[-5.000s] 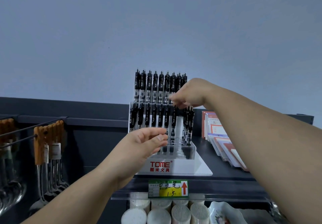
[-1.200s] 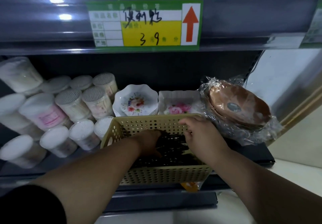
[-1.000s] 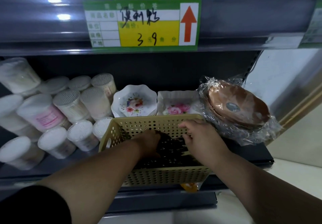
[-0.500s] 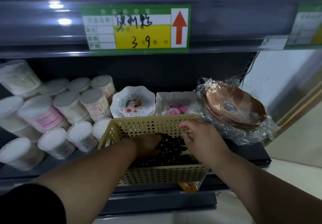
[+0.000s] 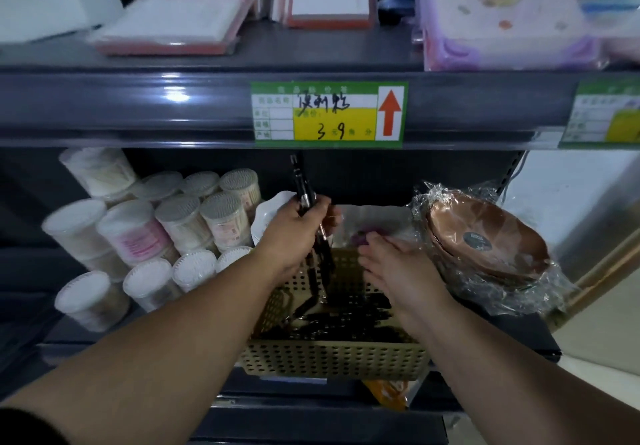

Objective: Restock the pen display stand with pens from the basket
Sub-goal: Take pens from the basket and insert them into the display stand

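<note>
Head view, lower shelf (image 5: pixel 519 330). The perforated yellow basket (image 5: pixel 332 356) sits at the near edge of it, between the cotton-swab jars (image 5: pixel 138 233) on the left and the film-wrapped brown bowls (image 5: pixel 485 240) on the right. The left hand (image 5: pixel 298 233) is raised above the basket's far left part, fingers curled round a small bundle of pens (image 5: pixel 300 181). The black barrels stand roughly upright, tops reaching toward the price label (image 5: pixel 329 114) and lower ends hanging over the basket. How many pens it holds cannot be counted. The right hand (image 5: pixel 398 268) hovers over the far right of the basket, fingers extended and loosely spread, with nothing visible in them. Many loose pens (image 5: pixel 346 320) lie on the basket floor. The display stand is out of view, so its fill level cannot be told. Judgement: one batch is picked up but not yet placed. Still to do are carrying it to the stand, slotting it in, and probably more trips, given the stock left in the basket.
</note>
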